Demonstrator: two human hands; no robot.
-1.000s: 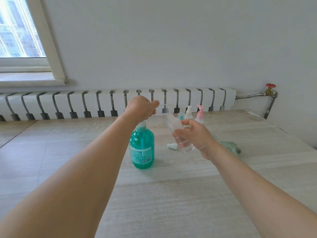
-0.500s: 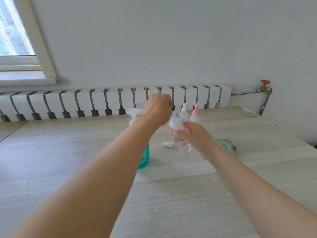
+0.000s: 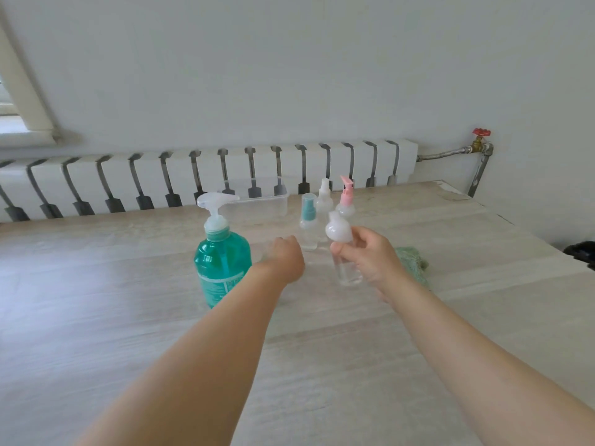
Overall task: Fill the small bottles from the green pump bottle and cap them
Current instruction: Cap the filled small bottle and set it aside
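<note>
A: Two hands in my head view. Where's the small bottle [image 3: 346, 267]?

B: My right hand [image 3: 370, 257] grips it above the table [image 3: 96, 317], long axis near upright, funnel [image 3: 338, 229] topmost.

A: And the left hand [image 3: 285, 258]?

B: Knuckles curled beside the green pump bottle [image 3: 222, 265]; I cannot tell whether it holds anything.

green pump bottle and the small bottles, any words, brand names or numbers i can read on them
Green pump bottle: a pale label band with print, too blurred to read.
Small bottle gripped in the right hand: no print visible.
Teal-capped bottle, white-capped bottle and pink-pump bottle: no text that shows.
Nothing legible anywhere else.
</note>
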